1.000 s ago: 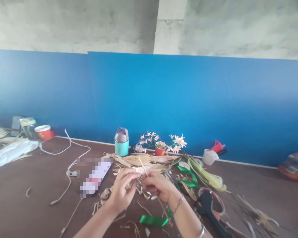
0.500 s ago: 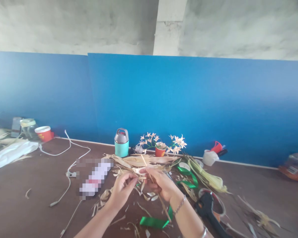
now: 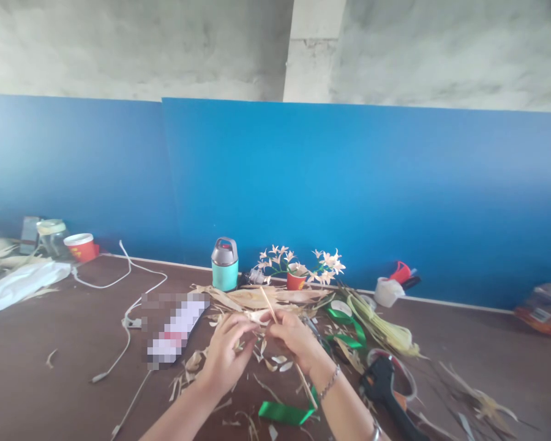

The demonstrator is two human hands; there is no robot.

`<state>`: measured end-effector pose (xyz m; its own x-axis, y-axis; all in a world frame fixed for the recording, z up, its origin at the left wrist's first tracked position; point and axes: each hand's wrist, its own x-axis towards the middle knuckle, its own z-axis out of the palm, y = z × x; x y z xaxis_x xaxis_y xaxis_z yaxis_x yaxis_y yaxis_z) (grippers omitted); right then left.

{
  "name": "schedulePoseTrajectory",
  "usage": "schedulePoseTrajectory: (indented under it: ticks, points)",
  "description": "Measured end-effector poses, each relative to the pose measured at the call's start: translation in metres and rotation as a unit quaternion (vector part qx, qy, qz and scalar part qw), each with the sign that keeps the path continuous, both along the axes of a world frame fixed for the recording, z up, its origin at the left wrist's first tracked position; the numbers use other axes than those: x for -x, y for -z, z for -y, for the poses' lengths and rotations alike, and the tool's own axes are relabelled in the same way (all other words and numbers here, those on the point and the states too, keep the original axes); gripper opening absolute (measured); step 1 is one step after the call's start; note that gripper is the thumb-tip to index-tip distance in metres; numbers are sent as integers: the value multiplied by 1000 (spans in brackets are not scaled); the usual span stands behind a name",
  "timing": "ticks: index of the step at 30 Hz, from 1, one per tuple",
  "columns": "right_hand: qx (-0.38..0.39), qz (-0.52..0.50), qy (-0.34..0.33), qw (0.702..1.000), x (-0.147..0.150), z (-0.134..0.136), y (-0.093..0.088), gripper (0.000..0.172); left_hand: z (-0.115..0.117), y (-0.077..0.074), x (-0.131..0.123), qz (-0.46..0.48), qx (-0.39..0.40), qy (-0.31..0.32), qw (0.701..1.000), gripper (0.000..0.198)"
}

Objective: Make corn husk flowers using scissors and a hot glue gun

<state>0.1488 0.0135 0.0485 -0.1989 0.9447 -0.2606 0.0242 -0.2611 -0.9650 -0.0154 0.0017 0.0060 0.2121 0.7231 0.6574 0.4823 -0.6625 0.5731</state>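
Note:
My right hand (image 3: 295,342) is closed round a thin wooden stick (image 3: 269,304) that slants up to the left and pokes out below my wrist. My left hand (image 3: 224,352) pinches at the stick near its upper part, fingertips meeting those of the right hand, with small pale husk pieces there. Both hands hover over a heap of dried corn husks (image 3: 257,298) on the brown table (image 3: 64,343). Cut husk petals (image 3: 280,362) lie below the hands.
Green ribbon (image 3: 284,411) lies near my right forearm, more ribbon (image 3: 349,324) and a black glue gun (image 3: 386,389) to the right. A teal flask (image 3: 224,264), a red cup of husk flowers (image 3: 298,269), white cables (image 3: 128,306) and a blue wall behind.
My hands have shifted slightly up and together; the stick's upper end moved a little to the right. The left fingers now close on the stick near the right fingertips.

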Motion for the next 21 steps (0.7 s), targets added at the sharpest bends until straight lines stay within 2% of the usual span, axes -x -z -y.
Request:
schedulePoseTrajectory:
  ticks: [4, 8, 12, 15, 18, 21]
  points:
    - [18, -40, -29, 999, 0, 1, -1, 35, 2, -3, 0, -51, -45, -8, 998, 14]
    - [16, -75, -53, 996, -1, 2, -1, 29, 2, -4, -1, -28, -29, -7, 999, 10]
    - [-57, -13, -44, 997, -1, 3, 1, 15, 0, -1, -4, 68, 84, -10, 994, 12]
    - [-132, 55, -10, 990, 1, 1, 5, 7, -3, 0, -5, 120, 204, 1, 972, 19]
    - [-150, 70, -1, 986, 2, 0, 7, 7, -5, -1, -5, 158, 285, 26, 945, 26]
    - [-144, 59, 3, 988, 2, 0, 6, 6, -5, -3, -5, 187, 306, 47, 932, 28]
